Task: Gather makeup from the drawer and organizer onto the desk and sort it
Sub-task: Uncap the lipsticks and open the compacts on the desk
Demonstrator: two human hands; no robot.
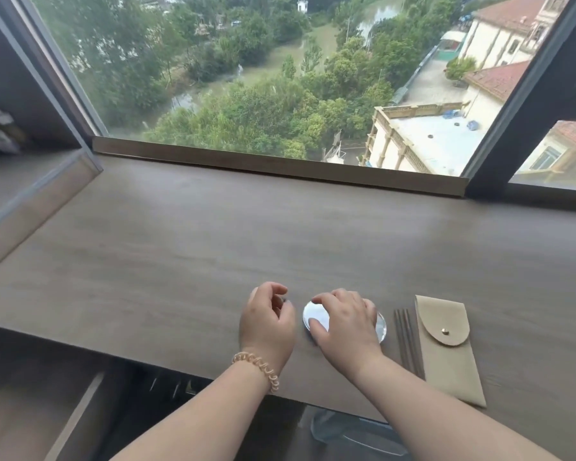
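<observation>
Right hand (345, 322), lower centre, is being curled round a slick compact (317, 315) that is liable to be slid off the tabletop (213, 244) edge, while what the curled left hand (266, 322) holds cannot be told.

Shiny round compact (315, 313) mostly under right hand (345, 322), dark thing (284, 299) beneath left fingers (278, 289) unclear

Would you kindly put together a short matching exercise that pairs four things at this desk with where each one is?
Things:
1. round silver compact
2. beige pouch
3. thin dark sticks
4. coil bracelet

Places:
A. on the wrist of the left hand
B. under the right hand
C. farthest right on the desk
D. between the compact and the pouch

Pairs: 1-B, 2-C, 3-D, 4-A
</observation>
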